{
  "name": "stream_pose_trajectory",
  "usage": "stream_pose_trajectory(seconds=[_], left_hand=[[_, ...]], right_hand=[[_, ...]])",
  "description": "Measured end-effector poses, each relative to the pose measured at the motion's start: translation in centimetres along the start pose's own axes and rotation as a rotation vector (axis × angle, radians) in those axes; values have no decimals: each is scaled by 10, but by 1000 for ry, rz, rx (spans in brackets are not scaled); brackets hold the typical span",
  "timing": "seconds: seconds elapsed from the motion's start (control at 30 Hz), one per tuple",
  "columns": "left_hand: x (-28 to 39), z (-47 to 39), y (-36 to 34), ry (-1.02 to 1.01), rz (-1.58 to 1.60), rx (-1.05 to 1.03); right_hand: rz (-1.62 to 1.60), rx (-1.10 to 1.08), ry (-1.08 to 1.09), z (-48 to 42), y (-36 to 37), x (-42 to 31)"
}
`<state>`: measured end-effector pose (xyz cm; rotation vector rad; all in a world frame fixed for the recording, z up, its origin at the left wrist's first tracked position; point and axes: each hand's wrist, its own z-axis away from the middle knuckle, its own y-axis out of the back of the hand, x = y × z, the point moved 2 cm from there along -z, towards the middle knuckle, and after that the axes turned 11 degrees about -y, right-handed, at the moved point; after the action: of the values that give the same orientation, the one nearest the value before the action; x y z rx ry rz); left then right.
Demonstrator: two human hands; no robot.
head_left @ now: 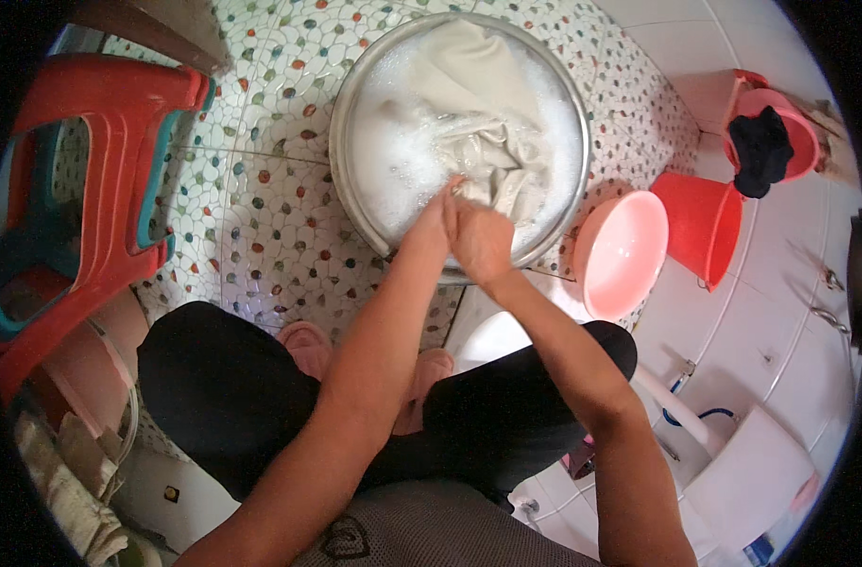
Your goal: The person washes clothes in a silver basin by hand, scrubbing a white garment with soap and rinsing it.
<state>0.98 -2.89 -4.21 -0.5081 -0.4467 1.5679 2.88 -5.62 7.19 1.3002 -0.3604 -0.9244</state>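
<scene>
A round metal basin full of white suds stands on the floor in front of me. Cream-coloured cloth lies in it, smooth at the far side and crumpled towards the middle. Over the basin's near part, my left hand and my right hand are pressed together on a bunched piece of that cloth. The left fingers are partly hidden behind the right hand. My right hand is curled into a fist and slightly blurred.
To the right are a pink plastic basin, a red bucket and a pink bucket with black cloth over its rim. Stacked red and teal plastic stools stand at left. Pebble-patterned tiles cover the floor.
</scene>
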Motion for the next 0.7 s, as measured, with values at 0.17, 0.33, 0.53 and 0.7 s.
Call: stream_pose_trajectory(seconds=[0.17,0.33,0.53,0.7], left_hand=[[8,23,-23,40,-115,22],[8,22,-31,-16,60,-10],[14,50,-17,-194,-17,36],[10,32,-25,-9,230,40]], right_hand=[[117,235,-140,-78,-12,27],[79,411,-64,-71,-1,23],[-153,85,-113,9,2,1],[-21,233,-215,-39,-19,25]])
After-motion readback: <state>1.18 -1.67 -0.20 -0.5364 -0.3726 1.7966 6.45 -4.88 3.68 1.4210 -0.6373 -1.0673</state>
